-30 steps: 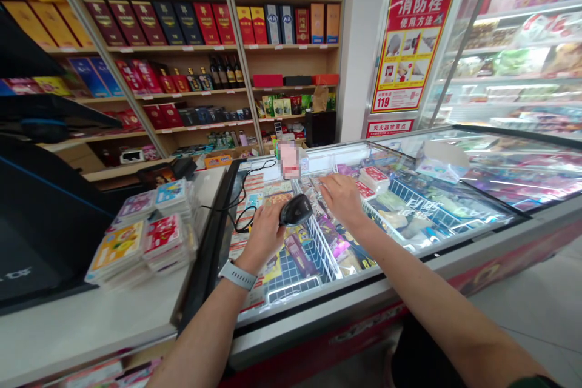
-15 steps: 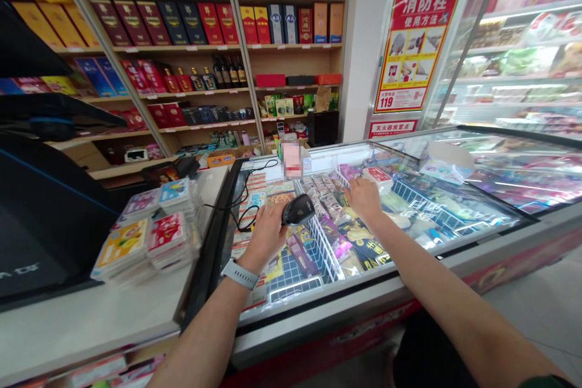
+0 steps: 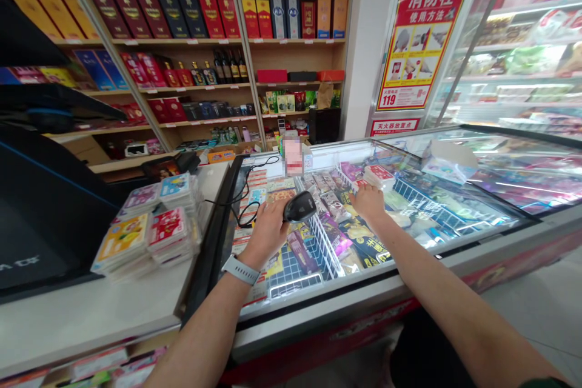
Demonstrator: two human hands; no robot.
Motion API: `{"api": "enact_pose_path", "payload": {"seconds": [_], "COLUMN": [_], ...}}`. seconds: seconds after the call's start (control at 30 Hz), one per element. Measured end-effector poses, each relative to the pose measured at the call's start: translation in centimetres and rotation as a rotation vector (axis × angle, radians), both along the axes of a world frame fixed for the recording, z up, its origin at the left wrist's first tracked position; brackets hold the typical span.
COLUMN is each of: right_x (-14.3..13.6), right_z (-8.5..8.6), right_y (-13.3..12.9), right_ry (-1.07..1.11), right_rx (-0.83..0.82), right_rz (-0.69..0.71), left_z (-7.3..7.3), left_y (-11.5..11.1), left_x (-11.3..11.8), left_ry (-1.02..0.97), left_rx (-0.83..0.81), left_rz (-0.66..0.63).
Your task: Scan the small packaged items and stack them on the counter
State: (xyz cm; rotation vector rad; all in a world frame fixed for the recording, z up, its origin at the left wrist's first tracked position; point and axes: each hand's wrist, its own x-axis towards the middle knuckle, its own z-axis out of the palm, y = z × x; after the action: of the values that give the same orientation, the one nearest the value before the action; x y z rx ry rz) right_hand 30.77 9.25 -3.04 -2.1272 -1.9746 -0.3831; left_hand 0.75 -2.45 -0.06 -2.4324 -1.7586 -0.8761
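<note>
A: Barcode scanner (image 3: pixel 299 207), black, handheld, corded. Location: above the chest freezer (image 3: pixel 382 282), over its left end, head aimed down at the goods. Held by the left hand (image 3: pixel 268 231), fingers wrapped tight round the grip; a pale watch (image 3: pixel 239 270) sits on that wrist.

B: Cable?

A: Black cable (image 3: pixel 245 197), running from the scanner back across the freezer's left end toward the table (image 3: pixel 113 309) beside it. Probably left loose so the scanner can reach along the freezer.

B: Right hand?

A: Right hand (image 3: pixel 369 203), further right along the freezer, at a white and red packet (image 3: pixel 379 177). Fingers curl over the packet's near edge; whether they grip it or only touch it, I cannot tell. The packet seems turned up toward the scanner, likely to show its code.

B: Contents of the freezer?

A: Wire baskets (image 3: pixel 325 242) dividing it into bays, packed with wrapped frozen goods, sorted by kind as far as can be seen.

B: On the table?

A: Stacks of flat snack packs (image 3: pixel 150 230), left of the freezer, fanned so the labels show. A dark screen (image 3: pixel 40 218) further left.

B: Behind the freezer?

A: Shelves (image 3: pixel 182 42) of boxed bottles; a red fire-hydrant poster (image 3: pixel 421 42) on the wall.
</note>
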Motion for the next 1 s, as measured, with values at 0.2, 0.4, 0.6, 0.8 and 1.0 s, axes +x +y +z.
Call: {"api": "enact_pose_path", "payload": {"seconds": [0.2, 0.4, 0.6, 0.8, 1.0], "right_x": [0.1, -1.1, -1.3, -1.7, -2.0], "right_z": [-0.3, 0.3, 0.1, -0.3, 0.7], "right_y": [-0.3, -1.0, -0.8, -0.5, -0.8], "right_ry": [0.013, 0.042, 0.066, 0.036, -0.004], "right_rx": [0.002, -0.016, 0.045, -0.019, 0.018], "right_rz": [0.072, 0.355, 0.388, 0.379, 0.441], "left_z": [0.5, 0.3, 0.2, 0.2, 0.1], "left_y": [-0.3, -0.2, 0.0, 0.0, 0.0], "left_x": [0.3, 0.3, 0.3, 0.3, 0.2], "left_ry": [-0.017, -0.022, -0.012, -0.004, -0.005], "left_rx": [-0.019, -0.018, -0.016, -0.009, -0.003], "left_rz": [-0.007, -0.01, -0.006, -0.016, -0.014]}}
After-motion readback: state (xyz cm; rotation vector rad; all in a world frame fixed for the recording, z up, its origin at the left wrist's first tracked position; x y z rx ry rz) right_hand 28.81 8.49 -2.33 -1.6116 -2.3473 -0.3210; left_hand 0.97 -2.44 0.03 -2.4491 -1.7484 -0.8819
